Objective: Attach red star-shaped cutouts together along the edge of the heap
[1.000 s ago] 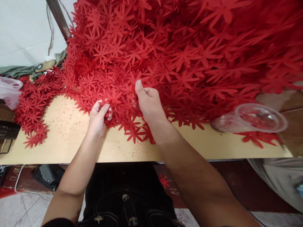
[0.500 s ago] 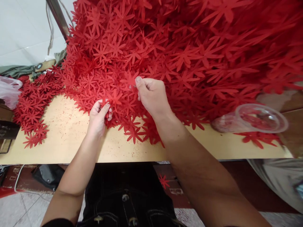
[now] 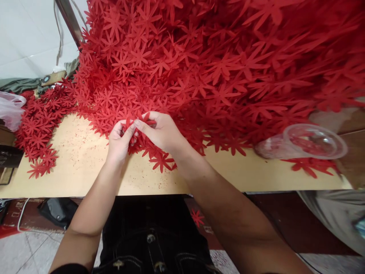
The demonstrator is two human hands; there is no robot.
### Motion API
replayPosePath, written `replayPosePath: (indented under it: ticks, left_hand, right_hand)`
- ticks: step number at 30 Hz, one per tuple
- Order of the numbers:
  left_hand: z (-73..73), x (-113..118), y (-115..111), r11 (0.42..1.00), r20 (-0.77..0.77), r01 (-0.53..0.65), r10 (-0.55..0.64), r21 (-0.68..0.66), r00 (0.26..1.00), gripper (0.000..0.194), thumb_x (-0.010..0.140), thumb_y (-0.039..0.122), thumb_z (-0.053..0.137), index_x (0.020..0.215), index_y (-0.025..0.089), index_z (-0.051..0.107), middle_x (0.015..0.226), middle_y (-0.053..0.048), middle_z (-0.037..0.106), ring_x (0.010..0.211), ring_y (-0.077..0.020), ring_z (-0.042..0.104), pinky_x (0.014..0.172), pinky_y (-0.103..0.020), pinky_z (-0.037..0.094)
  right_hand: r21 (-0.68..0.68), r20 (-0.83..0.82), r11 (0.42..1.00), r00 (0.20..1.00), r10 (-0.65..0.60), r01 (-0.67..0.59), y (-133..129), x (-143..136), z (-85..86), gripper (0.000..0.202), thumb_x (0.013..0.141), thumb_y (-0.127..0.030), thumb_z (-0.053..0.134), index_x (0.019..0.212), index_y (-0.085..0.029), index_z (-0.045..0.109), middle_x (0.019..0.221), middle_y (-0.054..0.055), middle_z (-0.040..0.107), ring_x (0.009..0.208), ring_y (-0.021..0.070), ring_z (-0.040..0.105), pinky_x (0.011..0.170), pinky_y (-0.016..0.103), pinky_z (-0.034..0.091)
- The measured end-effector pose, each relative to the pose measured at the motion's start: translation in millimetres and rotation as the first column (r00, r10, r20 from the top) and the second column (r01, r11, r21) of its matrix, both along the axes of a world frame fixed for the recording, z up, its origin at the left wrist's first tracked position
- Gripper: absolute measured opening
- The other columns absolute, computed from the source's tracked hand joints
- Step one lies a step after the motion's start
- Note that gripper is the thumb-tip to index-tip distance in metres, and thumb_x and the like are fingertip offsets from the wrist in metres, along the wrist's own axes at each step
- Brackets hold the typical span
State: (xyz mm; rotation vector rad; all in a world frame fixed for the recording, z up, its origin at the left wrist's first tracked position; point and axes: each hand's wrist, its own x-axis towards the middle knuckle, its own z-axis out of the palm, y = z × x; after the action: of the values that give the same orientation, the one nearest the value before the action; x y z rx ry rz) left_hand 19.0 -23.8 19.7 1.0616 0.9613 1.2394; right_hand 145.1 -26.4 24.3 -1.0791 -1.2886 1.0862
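Observation:
A large heap of red flower-shaped cutouts (image 3: 159,57) covers the back of the pale tabletop (image 3: 82,152). At the heap's front edge, my left hand (image 3: 119,139) pinches a red cutout between thumb and fingers. My right hand (image 3: 161,131) meets it from the right, thumb tip close to the left thumb, with red petals held between its thumb and curled fingers. Whether both hands hold one cutout or separate ones cannot be told, as red petals overlap there.
A clear plastic cup (image 3: 315,142) lies on its side at the right. Another pile of red cutouts (image 3: 40,129) and a plastic bag (image 3: 11,108) are at the left. One cutout (image 3: 197,217) lies below the table edge.
My right hand has moved left and down from over the heap, bringing a red cutout to my left hand. The left hand has stayed nearly in place.

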Motion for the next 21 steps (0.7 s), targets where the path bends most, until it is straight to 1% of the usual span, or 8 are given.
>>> replayPosePath:
  ticks: [3,6,8,10,13,17,19,21]
  left_hand:
    - [-2.5,-1,1,0.999,-0.004,-0.023,0.023,0.022,1.0,0.024,0.069,0.033,0.075,0.077,0.019,0.057,0.054,0.007,0.057,0.041,-0.002,0.044,0.043,-0.016,0.034]
    - [-4.3,-3,2,0.999,0.016,-0.049,0.049,0.021,0.999,0.024,0.07,0.034,0.074,0.078,0.019,0.056,0.055,0.007,0.057,0.042,-0.0021,0.046,0.043,-0.016,0.035]
    - [-4.4,-4,2,0.999,0.019,-0.047,0.047,0.019,0.999,0.025,0.071,0.036,0.073,0.079,0.02,0.057,0.056,0.007,0.057,0.043,-0.0025,0.046,0.043,-0.016,0.034]
    - [-3.7,-3,1,0.999,0.017,-0.022,0.021,0.033,1.0,0.028,0.069,0.04,0.074,0.08,0.02,0.058,0.057,0.007,0.057,0.043,-0.0027,0.046,0.042,-0.017,0.034]
    - [-2.4,-1,-1,0.997,-0.003,0.021,-0.02,0.074,1.0,0.034,0.064,0.045,0.077,0.078,0.02,0.059,0.057,0.007,0.055,0.043,-0.0032,0.045,0.042,-0.018,0.035]
    - [-2.9,2,-2,0.997,-0.026,0.024,-0.022,0.078,0.999,0.035,0.058,0.041,0.081,0.072,0.019,0.057,0.057,0.007,0.054,0.046,-0.0031,0.046,0.046,-0.017,0.037]
    - [-4.0,3,-2,0.998,-0.013,0.011,-0.011,0.06,1.0,0.032,0.061,0.037,0.08,0.068,0.018,0.055,0.055,0.008,0.053,0.046,-0.0027,0.044,0.046,-0.017,0.036]
    - [-4.8,2,0,0.999,0.013,-0.014,0.014,0.03,1.0,0.028,0.064,0.033,0.077,0.067,0.019,0.054,0.051,0.008,0.051,0.042,-0.0024,0.041,0.043,-0.017,0.033]
  right_hand:
    - [0.012,0.001,0.997,0.997,-0.073,0.073,3,-1,-2.8,0.024,0.076,-0.033,0.064,0.062,-0.018,0.053,0.057,-0.003,0.054,0.053,0.0085,0.048,0.056,0.026,0.042]
    - [0.009,0.026,0.987,0.987,-0.16,0.16,6,6,-3.8,0.024,0.078,-0.032,0.063,0.06,-0.018,0.052,0.053,-0.005,0.046,0.05,0.0067,0.04,0.053,0.024,0.035]
    - [-0.005,0.051,0.98,0.979,-0.199,0.199,5,9,-1.4,0.032,0.078,-0.038,0.063,0.057,-0.018,0.048,0.05,-0.006,0.04,0.049,0.0061,0.035,0.051,0.024,0.031]
    - [-0.01,0.066,0.973,0.972,-0.227,0.229,2,9,1.9,0.045,0.078,-0.047,0.062,0.051,-0.019,0.04,0.049,-0.006,0.033,0.049,0.0052,0.029,0.049,0.024,0.026]
    - [-0.004,0.07,0.969,0.966,-0.248,0.249,0,5,4.9,0.057,0.073,-0.061,0.061,0.049,-0.02,0.029,0.049,-0.007,0.025,0.049,0.0044,0.023,0.047,0.025,0.022]
    - [-0.02,0.105,0.989,0.984,-0.145,0.148,-1,-4,4.9,0.064,0.065,-0.078,0.052,0.05,-0.02,0.03,0.049,-0.006,0.027,0.049,0.0046,0.026,0.046,0.025,0.021]
    - [-0.037,0.109,0.995,0.99,-0.091,0.096,-2,-7,5.1,0.066,0.066,-0.082,0.043,0.05,-0.02,0.029,0.049,-0.005,0.027,0.048,0.0049,0.026,0.046,0.025,0.021]
    - [-0.046,0.104,0.995,0.991,-0.082,0.087,-2,-6,5.0,0.066,0.069,-0.083,0.036,0.051,-0.021,0.026,0.049,-0.005,0.025,0.048,0.0052,0.025,0.046,0.025,0.021]
